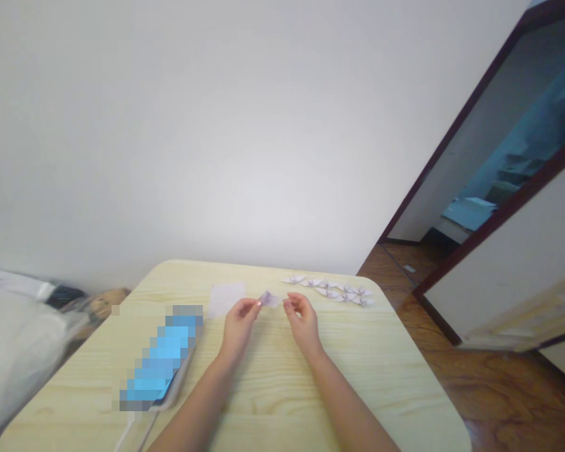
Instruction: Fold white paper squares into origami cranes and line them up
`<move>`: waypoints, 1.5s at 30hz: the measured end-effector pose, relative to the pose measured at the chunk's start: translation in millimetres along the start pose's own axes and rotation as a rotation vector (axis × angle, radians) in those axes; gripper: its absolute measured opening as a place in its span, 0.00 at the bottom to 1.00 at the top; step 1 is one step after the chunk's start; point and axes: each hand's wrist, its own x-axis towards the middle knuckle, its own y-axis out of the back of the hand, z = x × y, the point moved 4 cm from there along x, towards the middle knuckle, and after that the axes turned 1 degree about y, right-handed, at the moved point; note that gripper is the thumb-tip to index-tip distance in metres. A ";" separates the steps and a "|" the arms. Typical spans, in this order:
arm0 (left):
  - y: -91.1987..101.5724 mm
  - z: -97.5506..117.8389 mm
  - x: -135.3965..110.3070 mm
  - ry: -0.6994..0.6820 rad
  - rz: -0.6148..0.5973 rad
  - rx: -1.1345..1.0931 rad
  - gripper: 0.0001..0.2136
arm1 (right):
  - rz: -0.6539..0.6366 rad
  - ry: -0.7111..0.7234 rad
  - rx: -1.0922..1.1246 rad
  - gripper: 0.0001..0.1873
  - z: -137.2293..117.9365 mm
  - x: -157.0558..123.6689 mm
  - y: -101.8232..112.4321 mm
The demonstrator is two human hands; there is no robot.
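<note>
Above the pale wooden table (273,389), both my hands meet near the far middle. My left hand (239,326) pinches a small folded piece of lilac paper (268,299) by its left end. My right hand (304,320) is curled with fingertips close to the paper's right end; whether it touches the paper is unclear. A flat pale paper sheet (226,297) lies just left of my left hand. Several small folded paper cranes (339,290) lie in a row at the table's far right corner.
A tablet-like device with a blurred blue screen (162,361) lies at the left of the table, with a cable running off the near edge. A white wall stands behind. To the right there is wooden floor and an open doorway (499,176). Bedding and clutter sit at far left (23,339).
</note>
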 end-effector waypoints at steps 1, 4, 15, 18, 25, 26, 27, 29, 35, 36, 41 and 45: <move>-1.5 2.2 -0.8 -0.052 -0.003 0.059 0.11 | 0.005 0.049 -0.044 0.11 -3.9 -0.5 0.6; -6.3 3.7 -2.9 -0.136 -0.043 0.152 0.10 | -0.016 0.179 -0.158 0.07 -13.8 -1.8 1.5; -5.8 -10.4 -3.7 0.141 -0.055 -0.299 0.13 | -0.013 -0.207 0.111 0.10 15.9 2.7 -3.6; -8.6 -13.7 -3.2 0.201 -0.070 -0.385 0.15 | -0.020 -0.327 0.228 0.10 18.4 2.0 -5.0; -8.9 -11.7 -2.0 0.133 -0.035 -0.367 0.15 | -0.055 -0.396 0.198 0.10 22.5 0.3 -5.9; -8.5 -11.3 -2.1 0.124 -0.034 -0.358 0.15 | -0.061 -0.386 0.162 0.10 23.8 0.8 -5.9; -7.9 -11.2 -2.2 0.114 -0.031 -0.342 0.14 | -0.050 -0.357 0.107 0.09 24.1 1.5 -4.8; -6.6 -10.8 -1.9 0.078 -0.023 -0.283 0.14 | 0.024 -0.229 -0.072 0.08 19.2 3.3 1.0; -7.6 -7.6 -1.1 -0.077 -0.037 -0.084 0.13 | -0.010 0.305 -0.666 0.04 -22.3 -2.5 6.7; -8.7 -6.2 -2.1 -0.100 -0.051 -0.070 0.13 | -0.050 0.327 -0.691 0.07 -25.3 -3.6 5.4; -15.8 3.3 -13.3 -0.217 -0.178 0.067 0.08 | -0.096 0.121 -0.403 0.12 -15.5 1.4 5.7; -21.7 10.9 -22.8 -0.351 -0.322 0.295 0.05 | -0.182 -0.187 0.027 0.25 -1.4 8.3 7.0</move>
